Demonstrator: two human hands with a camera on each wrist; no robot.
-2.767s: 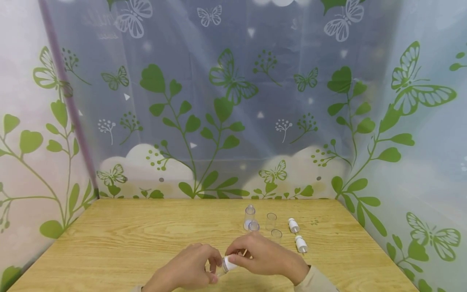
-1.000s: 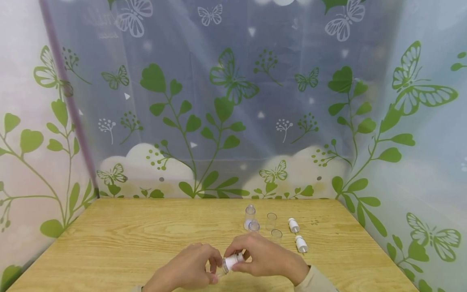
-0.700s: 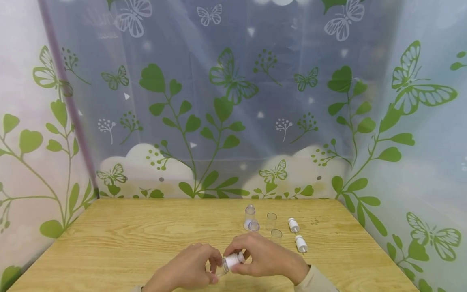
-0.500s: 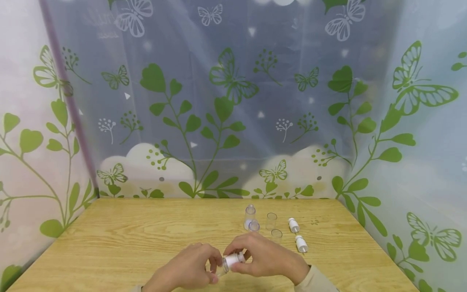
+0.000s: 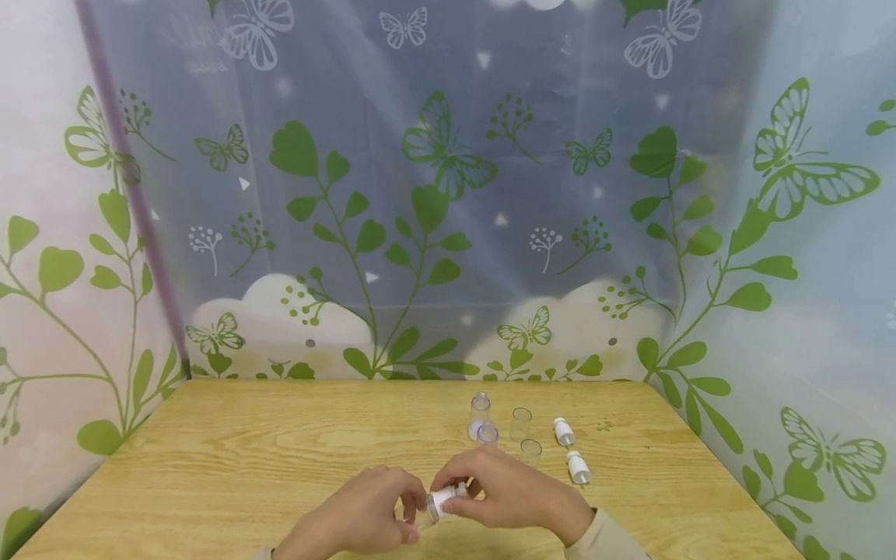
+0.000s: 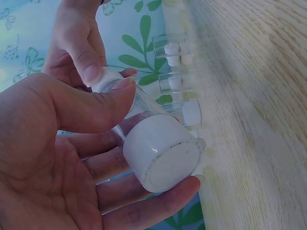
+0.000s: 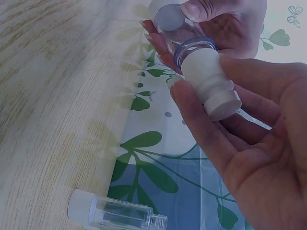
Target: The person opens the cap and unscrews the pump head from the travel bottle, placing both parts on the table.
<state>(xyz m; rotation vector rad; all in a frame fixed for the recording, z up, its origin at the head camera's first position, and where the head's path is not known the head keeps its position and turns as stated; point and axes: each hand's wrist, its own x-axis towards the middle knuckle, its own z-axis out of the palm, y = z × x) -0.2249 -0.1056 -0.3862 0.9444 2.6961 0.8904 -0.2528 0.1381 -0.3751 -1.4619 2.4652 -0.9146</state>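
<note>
Both hands meet over the front of the table around one small clear bottle (image 7: 180,33) with a white base (image 6: 163,153). My left hand (image 5: 367,505) holds its body, with the thumb across the clear wall and fingers under the base. At the bottle's neck sits a white pump head (image 7: 206,74), in line with the body and against the clear collar. My right hand (image 5: 504,490) pinches this pump head between thumb and fingers from the right. In the left wrist view, the thumb partly hides the neck.
Behind the hands stand two clear bottles (image 5: 479,416), one overlapping the other. Two clear caps (image 5: 521,424) are to their right. Farther right, two white pump heads (image 5: 578,468) with short stems lie on the wooden table (image 5: 280,443). Patterned curtains (image 5: 448,233) enclose the back and sides.
The right fingers have shifted and re-gripped around the pump head, showing more of it than 2.8 seconds ago; the thumb has since moved back onto it. The left hand keeps its place.
</note>
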